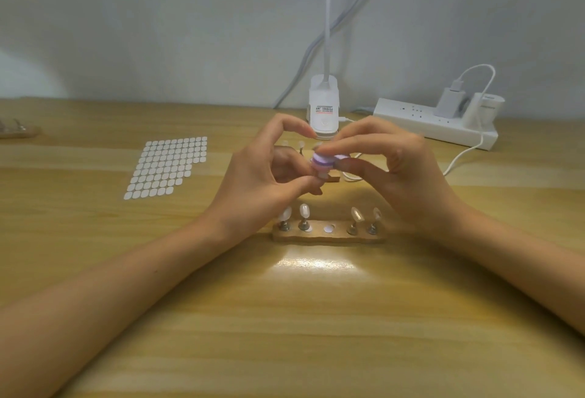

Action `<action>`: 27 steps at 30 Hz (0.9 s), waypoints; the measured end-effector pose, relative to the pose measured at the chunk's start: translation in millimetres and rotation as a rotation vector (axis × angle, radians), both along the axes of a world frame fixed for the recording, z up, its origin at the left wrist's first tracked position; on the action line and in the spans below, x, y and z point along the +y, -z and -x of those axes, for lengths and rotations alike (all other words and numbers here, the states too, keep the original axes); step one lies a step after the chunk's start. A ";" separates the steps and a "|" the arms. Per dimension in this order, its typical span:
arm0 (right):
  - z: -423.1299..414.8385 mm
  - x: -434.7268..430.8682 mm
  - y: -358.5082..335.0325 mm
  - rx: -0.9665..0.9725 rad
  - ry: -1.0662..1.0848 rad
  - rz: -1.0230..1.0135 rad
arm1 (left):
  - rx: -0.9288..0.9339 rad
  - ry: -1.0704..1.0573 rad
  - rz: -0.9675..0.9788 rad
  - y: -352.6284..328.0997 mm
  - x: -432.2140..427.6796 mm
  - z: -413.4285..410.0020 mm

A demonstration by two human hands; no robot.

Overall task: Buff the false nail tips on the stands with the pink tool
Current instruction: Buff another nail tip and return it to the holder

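Note:
My right hand (391, 172) pinches the pink and purple buffing tool (421, 160) flat on top of a false nail tip (417, 175). My left hand (262, 176) holds that tip's small stand between thumb and fingers, lifted above the desk. In front of my hands lies a wooden holder (329, 235) with several nail tips upright on metal stands and one empty middle socket (329, 228). A second holder with nail tips (300, 145) sits behind my hands, mostly hidden.
A sheet of white adhesive dots (167, 167) lies to the left. A white clip lamp base (323, 109) stands at the back centre, a white power strip (433, 122) with chargers and a cable at the back right. Another wooden holder (19, 130) peeks in at the far left edge.

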State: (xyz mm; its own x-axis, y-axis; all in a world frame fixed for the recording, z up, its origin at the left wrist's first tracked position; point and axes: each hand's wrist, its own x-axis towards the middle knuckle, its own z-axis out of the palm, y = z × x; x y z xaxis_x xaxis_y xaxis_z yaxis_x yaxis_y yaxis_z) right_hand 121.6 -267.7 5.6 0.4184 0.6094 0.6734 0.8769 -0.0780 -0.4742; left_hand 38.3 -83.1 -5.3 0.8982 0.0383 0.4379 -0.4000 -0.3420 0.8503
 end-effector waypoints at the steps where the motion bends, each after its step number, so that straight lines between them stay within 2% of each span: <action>1: 1.5 1.1 0.4 -0.014 -0.026 0.011 | -0.003 0.003 0.005 -0.1 0.0 0.2; 3: 2.5 2.0 0.5 -0.036 -0.054 0.031 | -0.006 0.011 -0.002 -0.6 -0.4 0.2; 6: -1.1 -0.7 -0.5 0.013 0.018 0.009 | -0.001 0.014 -0.006 -0.8 -0.4 -0.1; 10: 2.8 1.8 0.6 -0.057 -0.056 0.046 | -0.005 0.021 0.012 -0.5 -0.1 -0.2; 13: -2.9 -1.1 -1.2 0.006 0.018 0.013 | -0.003 0.015 0.009 -0.6 -0.1 0.0; 17: -1.4 0.0 -0.9 0.019 -0.062 0.011 | -0.010 0.023 0.011 0.3 -0.8 0.0; 20: -3.6 -1.6 -1.4 0.052 -0.023 -0.003 | -0.002 0.022 0.010 0.2 -1.9 -0.5; 24: 1.7 1.7 2.7 -0.032 -0.083 0.034 | -0.006 0.027 0.012 -1.3 -1.1 0.8; 27: -3.1 -1.2 0.2 0.010 -0.015 0.003 | 0.004 0.016 0.001 -1.1 -1.1 -0.1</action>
State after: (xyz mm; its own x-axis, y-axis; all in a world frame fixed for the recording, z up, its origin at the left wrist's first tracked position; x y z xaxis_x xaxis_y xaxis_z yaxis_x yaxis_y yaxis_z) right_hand 124.6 -268.9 5.4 0.4155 0.6176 0.6678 0.8734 -0.0658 -0.4826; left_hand 38.4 -84.2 -4.2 0.9003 0.0247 0.4346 -0.4022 -0.3346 0.8522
